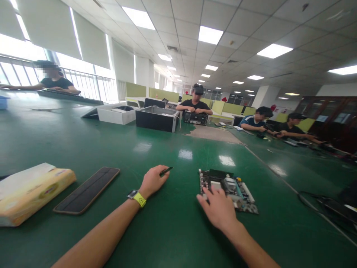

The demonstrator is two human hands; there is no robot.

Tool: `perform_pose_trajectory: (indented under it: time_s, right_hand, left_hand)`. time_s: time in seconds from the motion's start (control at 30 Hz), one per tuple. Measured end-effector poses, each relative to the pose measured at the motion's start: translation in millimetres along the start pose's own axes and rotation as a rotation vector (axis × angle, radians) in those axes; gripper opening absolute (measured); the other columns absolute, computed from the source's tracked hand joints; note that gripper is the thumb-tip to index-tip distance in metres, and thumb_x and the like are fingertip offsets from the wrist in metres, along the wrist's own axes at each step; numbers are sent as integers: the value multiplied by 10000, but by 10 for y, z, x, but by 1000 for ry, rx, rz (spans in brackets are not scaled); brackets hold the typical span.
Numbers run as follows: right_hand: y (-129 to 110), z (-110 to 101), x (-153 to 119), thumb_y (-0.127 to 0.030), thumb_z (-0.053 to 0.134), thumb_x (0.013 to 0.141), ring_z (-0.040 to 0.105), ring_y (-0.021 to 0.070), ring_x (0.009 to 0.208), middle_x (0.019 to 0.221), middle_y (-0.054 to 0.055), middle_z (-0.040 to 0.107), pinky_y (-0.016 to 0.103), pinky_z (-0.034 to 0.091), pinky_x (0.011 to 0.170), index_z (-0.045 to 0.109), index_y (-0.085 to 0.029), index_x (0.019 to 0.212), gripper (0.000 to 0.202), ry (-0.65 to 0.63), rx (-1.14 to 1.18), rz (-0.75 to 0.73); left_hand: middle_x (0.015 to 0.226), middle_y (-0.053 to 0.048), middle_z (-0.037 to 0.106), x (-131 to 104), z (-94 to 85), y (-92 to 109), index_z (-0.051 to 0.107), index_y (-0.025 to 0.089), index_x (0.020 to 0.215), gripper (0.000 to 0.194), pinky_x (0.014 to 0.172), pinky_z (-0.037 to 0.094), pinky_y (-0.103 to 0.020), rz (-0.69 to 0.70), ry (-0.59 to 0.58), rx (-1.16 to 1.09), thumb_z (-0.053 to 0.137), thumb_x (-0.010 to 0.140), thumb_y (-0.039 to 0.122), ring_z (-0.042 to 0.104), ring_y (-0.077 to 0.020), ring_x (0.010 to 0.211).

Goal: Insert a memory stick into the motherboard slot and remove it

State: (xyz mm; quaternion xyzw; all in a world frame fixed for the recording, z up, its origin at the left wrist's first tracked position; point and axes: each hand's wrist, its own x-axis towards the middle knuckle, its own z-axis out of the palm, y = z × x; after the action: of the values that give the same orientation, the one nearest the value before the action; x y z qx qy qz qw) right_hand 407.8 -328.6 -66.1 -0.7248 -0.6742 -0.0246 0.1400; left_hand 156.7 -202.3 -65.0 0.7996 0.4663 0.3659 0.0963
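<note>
My left hand (154, 181), with a yellow-green banded watch at the wrist, is closed on a thin dark strip (166, 171). The strip's tip sticks out past the fingers toward the right; the rest is hidden in the hand, so I cannot tell its kind. A computer motherboard (241, 190) lies flat on the green table (167, 230). My right hand (219, 208) is over its near left part, fingers spread and nothing gripped. Whether the fingertips touch the board is unclear. Left of my left hand lies a phone (87, 190), dark with a brown edge.
A yellow and white tissue pack (36, 193) lies at the far left. Across the table stand a white box (118, 115) and an open dark computer case (156, 121). Black cables (315, 201) lie at the right. Several people sit around the table, one behind another computer unit (195, 118).
</note>
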Motion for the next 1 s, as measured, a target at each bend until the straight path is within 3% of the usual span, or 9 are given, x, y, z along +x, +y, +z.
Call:
perform_pose_trajectory:
  time_s: [0.13, 0.2, 0.27, 0.37, 0.5, 0.57, 0.67, 0.8, 1.0]
  right_hand:
    - [-997, 27, -322, -670, 461, 773, 538, 398, 1007, 1087, 221, 636, 582, 377, 830, 629, -189, 1167, 644, 21, 108, -171]
    - [-1262, 31, -370, -685, 463, 762, 550, 380, 965, 1022, 217, 656, 565, 393, 808, 653, -183, 1107, 638, 29, 173, -215]
    - [-1329, -17, -343, -675, 459, 775, 573, 350, 919, 955, 189, 679, 516, 415, 789, 670, -195, 1047, 590, 47, 216, -261]
    - [-1089, -202, -177, -588, 456, 834, 621, 265, 795, 839, 101, 705, 376, 442, 717, 680, -233, 996, 449, 103, 313, -283]
    - [-365, -403, 205, -445, 409, 885, 624, 175, 673, 748, 23, 697, 277, 442, 637, 681, -242, 834, 343, 283, 522, -72]
    - [8, -353, 387, -371, 464, 822, 634, 186, 720, 771, 26, 700, 290, 465, 698, 671, -219, 810, 257, 304, 559, 19]
    - [384, -129, 544, -294, 521, 716, 645, 197, 778, 820, 32, 712, 311, 488, 753, 684, -193, 845, 231, 192, 565, -1]
    - [495, 110, 584, -282, 535, 706, 650, 199, 832, 893, 37, 721, 319, 490, 790, 707, -193, 878, 259, 124, 573, -64]
    - [449, 140, 640, -314, 534, 762, 638, 221, 854, 877, 49, 721, 355, 466, 818, 715, -210, 816, 215, 145, 599, -138]
  left_hand:
    - [907, -40, 664, -5, -21, 35, 676, 211, 943, 295, 745, 467, -259, 26, 7, -6, 508, 840, 431, 610, -181, 829]
    - [940, -32, 668, -10, -48, 64, 684, 223, 950, 304, 776, 469, -253, 67, -19, -40, 512, 844, 449, 613, -175, 860]
    - [989, -19, 670, -18, -69, 85, 688, 243, 979, 305, 796, 469, -245, 101, -41, -58, 523, 840, 459, 616, -170, 894]
    - [1049, -5, 668, -28, -66, 90, 667, 275, 1059, 322, 780, 478, -245, 118, -83, -37, 536, 831, 460, 622, -171, 902]
    - [1025, 4, 688, -34, -10, 62, 670, 293, 1053, 291, 770, 480, -267, 120, -166, 16, 585, 795, 399, 632, -185, 876]
    - [989, 6, 699, -33, 15, 48, 686, 292, 1003, 250, 776, 477, -271, 125, -183, 28, 599, 782, 371, 632, -193, 892]
    - [961, 3, 706, -22, 27, 39, 696, 282, 955, 224, 755, 475, -264, 115, -177, 38, 583, 789, 382, 634, -193, 884]
    - [951, 0, 705, -5, 16, 44, 692, 274, 945, 232, 707, 469, -255, 92, -186, 60, 550, 809, 397, 631, -187, 845]
    - [1020, 4, 683, -30, -7, 61, 649, 259, 1027, 250, 748, 478, -260, 100, -148, 24, 547, 823, 363, 626, -161, 830]
